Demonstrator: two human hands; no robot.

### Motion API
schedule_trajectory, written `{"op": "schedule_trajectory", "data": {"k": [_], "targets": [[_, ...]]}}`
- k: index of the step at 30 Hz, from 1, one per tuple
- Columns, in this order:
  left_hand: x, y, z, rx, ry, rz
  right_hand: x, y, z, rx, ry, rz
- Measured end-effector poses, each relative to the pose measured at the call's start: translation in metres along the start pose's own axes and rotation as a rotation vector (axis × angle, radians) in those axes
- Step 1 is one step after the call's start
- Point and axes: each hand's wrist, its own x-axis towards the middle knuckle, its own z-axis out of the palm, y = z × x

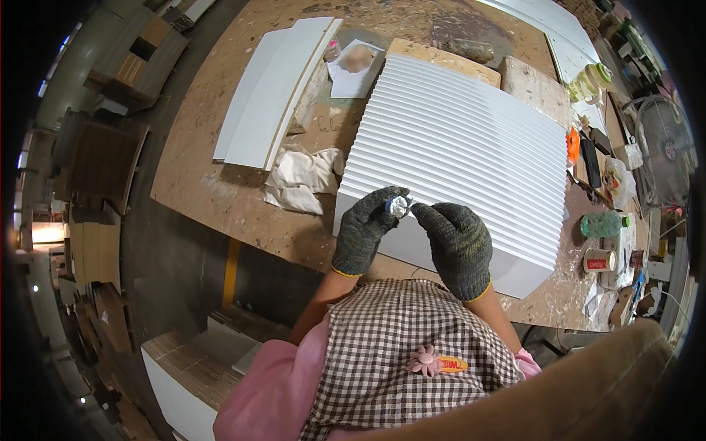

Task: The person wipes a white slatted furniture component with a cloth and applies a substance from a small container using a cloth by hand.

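Note:
My left hand point(362, 229), in a dark grey knitted glove, grips a small round item point(398, 206) with a silvery-white crinkled face and a blue edge. I cannot make out its exact kind. Close to its right side, the gloved fingertips of my right hand point(463, 246) are pinched together, and anything between them is too small to name. Both hands are above the near edge of a stack of white ribbed panels point(456, 147) lying on the worktable point(213, 173). The ridges run across the stack from left to right.
White flat boards point(276, 95) and a crumpled white cloth point(303, 176) lie to the left. A paper sheet point(353, 70) sits beyond them. On the right are a green-tinted bottle point(603, 224), a red-and-white tub point(599, 260) and a fan point(665, 147). Cardboard-topped stock point(191, 367) stands low at left.

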Motion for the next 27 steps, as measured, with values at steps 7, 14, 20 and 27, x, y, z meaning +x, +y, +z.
{"op": "schedule_trajectory", "data": {"k": [7,14,20,27], "targets": [[-0.003,0.006,-0.002,0.139,-0.005,0.053,-0.003,-0.005,-0.002,0.064,-0.119,0.006],[-0.004,0.010,-0.005,0.183,0.007,0.081,0.005,-0.008,-0.001,0.031,-0.013,-0.016],[-0.009,0.025,-0.014,0.234,-0.001,0.100,0.005,-0.016,0.002,0.120,-0.027,-0.012],[-0.045,0.053,-0.044,0.199,0.149,0.138,0.030,-0.045,0.016,0.168,-0.111,-0.160]]}}
